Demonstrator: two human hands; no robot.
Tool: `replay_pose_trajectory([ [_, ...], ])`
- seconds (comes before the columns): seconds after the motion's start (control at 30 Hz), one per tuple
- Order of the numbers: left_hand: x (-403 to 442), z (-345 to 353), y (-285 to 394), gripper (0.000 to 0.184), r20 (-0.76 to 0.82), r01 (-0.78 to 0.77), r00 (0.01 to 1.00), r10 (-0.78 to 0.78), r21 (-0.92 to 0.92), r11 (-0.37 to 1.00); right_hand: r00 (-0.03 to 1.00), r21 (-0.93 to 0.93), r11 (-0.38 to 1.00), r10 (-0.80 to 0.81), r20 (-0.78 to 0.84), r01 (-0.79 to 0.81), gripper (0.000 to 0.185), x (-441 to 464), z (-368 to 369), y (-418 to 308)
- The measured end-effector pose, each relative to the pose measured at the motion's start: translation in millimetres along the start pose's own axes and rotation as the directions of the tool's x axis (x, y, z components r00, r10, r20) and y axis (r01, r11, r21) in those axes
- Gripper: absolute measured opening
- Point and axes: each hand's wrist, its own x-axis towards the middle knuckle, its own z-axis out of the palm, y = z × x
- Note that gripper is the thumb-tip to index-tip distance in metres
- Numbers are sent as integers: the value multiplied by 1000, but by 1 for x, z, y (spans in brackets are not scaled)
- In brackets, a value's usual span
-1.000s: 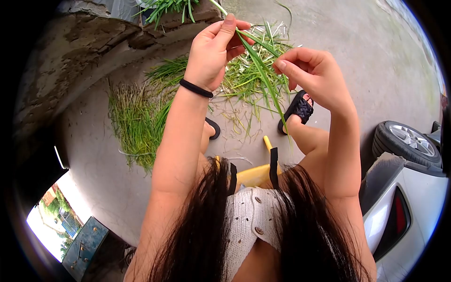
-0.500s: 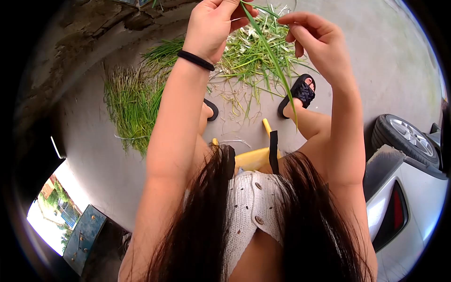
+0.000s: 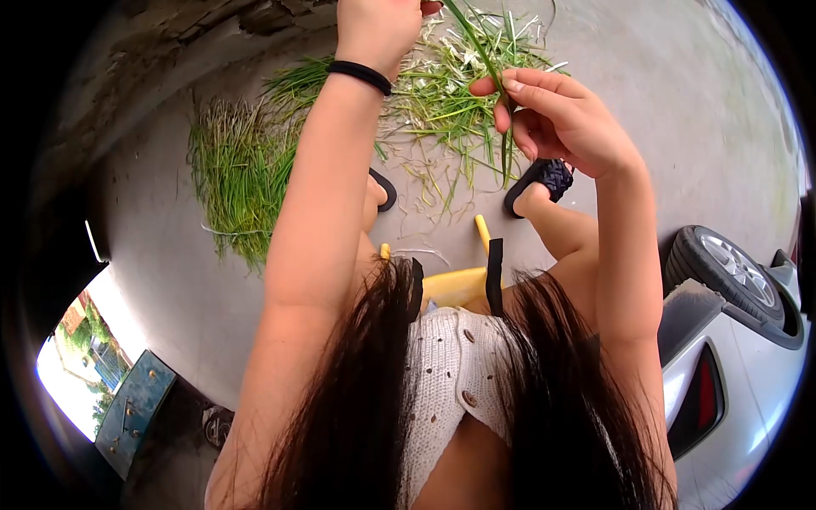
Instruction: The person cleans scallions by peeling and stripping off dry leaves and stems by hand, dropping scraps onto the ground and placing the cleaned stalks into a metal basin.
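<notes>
My left hand is at the top edge, its fingers mostly cut off, closed at the upper end of a few long green chives. The blades run down to the right into my right hand, which pinches them between thumb and fingers; their tips hang below it. Beneath the hands a loose, tangled heap of chives with pale scraps lies on the ground. To the left is a neater bunch of chives, laid side by side.
A yellow stool is under me, between my legs. My feet in black sandals stand near the heap. On the right are a car wheel and a silver car body. A rough wall base runs along the upper left.
My right hand has moved down and left and now pinches the chives, where it was beside them before. My left hand has gone up, partly out of view.
</notes>
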Motion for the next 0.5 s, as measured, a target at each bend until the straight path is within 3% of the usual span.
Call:
replay_pose_trajectory([
  [0.07,1,-3,4,30,-16,17,1000,-17,-13,1000,999,26,1000,-15,-51,16,27,2,4,4],
  [0.17,4,-6,2,29,-47,31,998,-33,-43,999,993,-80,992,-107,-51,102,24,1,0,-1],
  [0.3,-1,-2,4,27,-37,100,993,-108,-186,978,944,-326,904,-318,-85,275,22,2,-19,-1],
  [0.4,4,-12,0,26,-67,76,993,-98,-277,958,899,-401,892,-335,-282,207,21,4,-34,6],
  [0.43,6,-17,0,25,-45,93,993,-113,-314,945,895,-510,846,-340,-288,157,21,3,-37,3],
  [0.5,7,-23,-2,26,-30,93,994,-110,-341,936,777,-749,661,-495,-389,47,40,4,-40,10],
])
